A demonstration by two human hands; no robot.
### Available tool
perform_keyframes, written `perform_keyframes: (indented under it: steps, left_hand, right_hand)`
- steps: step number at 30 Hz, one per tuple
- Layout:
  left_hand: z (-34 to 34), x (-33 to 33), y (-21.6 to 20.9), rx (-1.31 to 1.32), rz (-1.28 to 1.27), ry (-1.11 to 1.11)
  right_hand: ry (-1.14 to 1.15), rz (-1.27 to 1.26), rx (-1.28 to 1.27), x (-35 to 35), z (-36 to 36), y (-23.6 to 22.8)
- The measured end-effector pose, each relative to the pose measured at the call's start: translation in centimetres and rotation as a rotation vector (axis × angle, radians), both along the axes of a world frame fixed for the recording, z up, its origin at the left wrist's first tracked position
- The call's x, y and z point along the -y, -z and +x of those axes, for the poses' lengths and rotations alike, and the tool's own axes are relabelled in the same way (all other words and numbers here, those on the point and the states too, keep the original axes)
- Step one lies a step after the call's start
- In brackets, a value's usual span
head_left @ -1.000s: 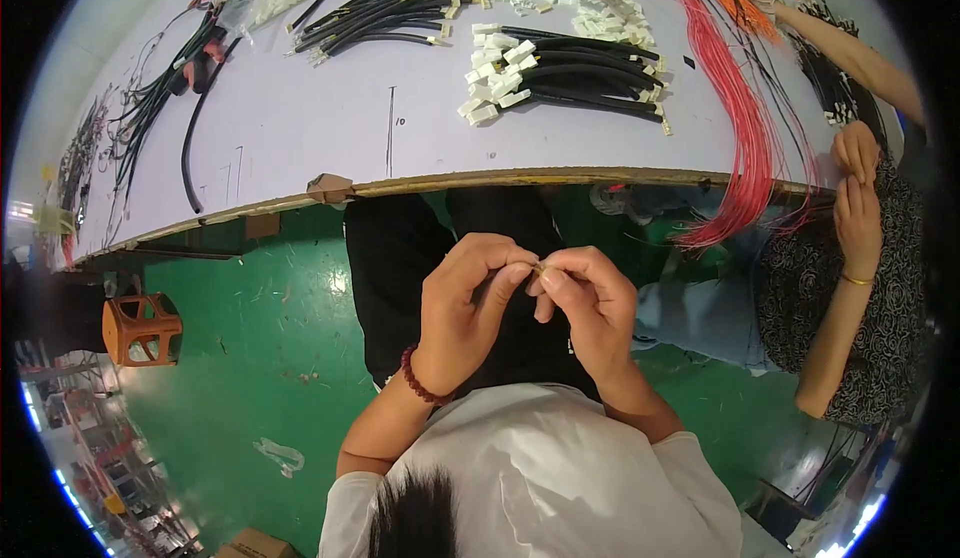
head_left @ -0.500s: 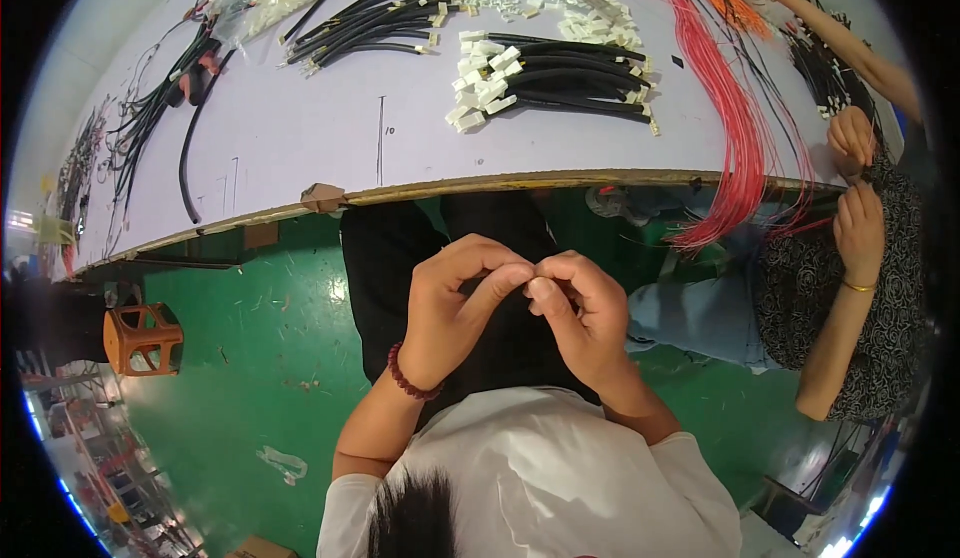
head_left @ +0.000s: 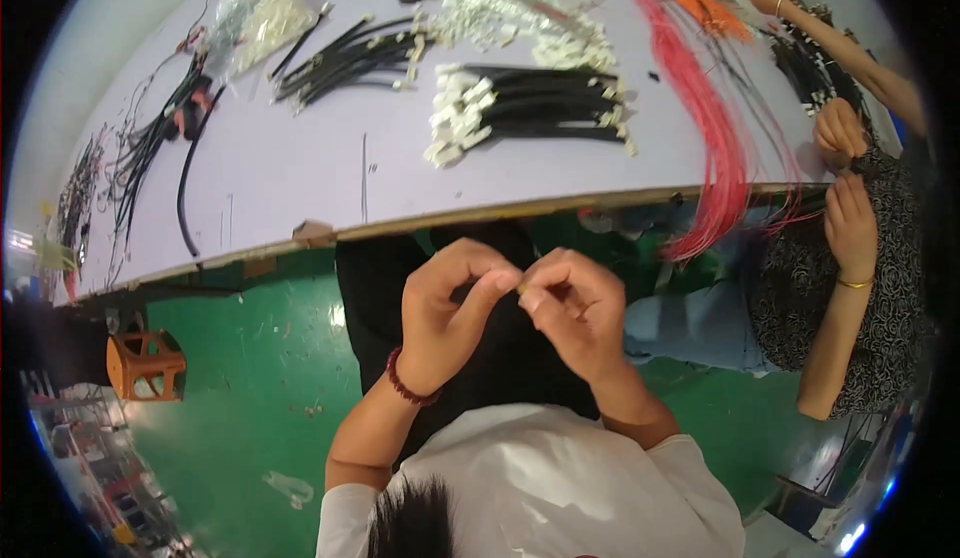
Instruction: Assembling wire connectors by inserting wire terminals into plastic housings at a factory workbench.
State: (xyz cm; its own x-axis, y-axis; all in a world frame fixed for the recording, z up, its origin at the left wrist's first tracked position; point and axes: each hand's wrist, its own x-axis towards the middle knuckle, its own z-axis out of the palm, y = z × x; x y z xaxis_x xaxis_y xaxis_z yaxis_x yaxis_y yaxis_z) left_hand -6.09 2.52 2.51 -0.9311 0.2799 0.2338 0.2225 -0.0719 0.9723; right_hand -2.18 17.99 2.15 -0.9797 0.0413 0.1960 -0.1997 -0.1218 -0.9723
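My left hand and my right hand meet above my lap, in front of the table's edge. Thumb and forefinger of each are pinched together, and the fingertips almost touch. A tiny yellowish speck shows between them, too small to name. Beyond the hands, on the white table, lies a row of short black cables with white connectors. Farther left is a looser bunch of black cables.
Loose white connectors and a clear bag of white parts lie at the back. Red wires hang over the edge at right, near orange wires. Co-workers' hands work at far right. An orange stool stands left.
My view has shifted slightly, so the table sits lower in it. My fingertips have come slightly apart, and a yellowish speck now shows between them.
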Motion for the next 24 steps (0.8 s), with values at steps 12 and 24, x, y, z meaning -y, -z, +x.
perform_keyframes:
  steps: [12,24]
  left_hand:
    - [-5.6,-3.1,-5.0,-0.253,-0.250,0.178]
    - [-9.3,-6.9,-5.6,-0.300,-0.255,0.246]
  right_hand:
    - [0.109,-0.119,-0.100,-2.6,-2.8,-1.1]
    - [0.260,0.064,-0.201,-6.4,-5.9,-1.6]
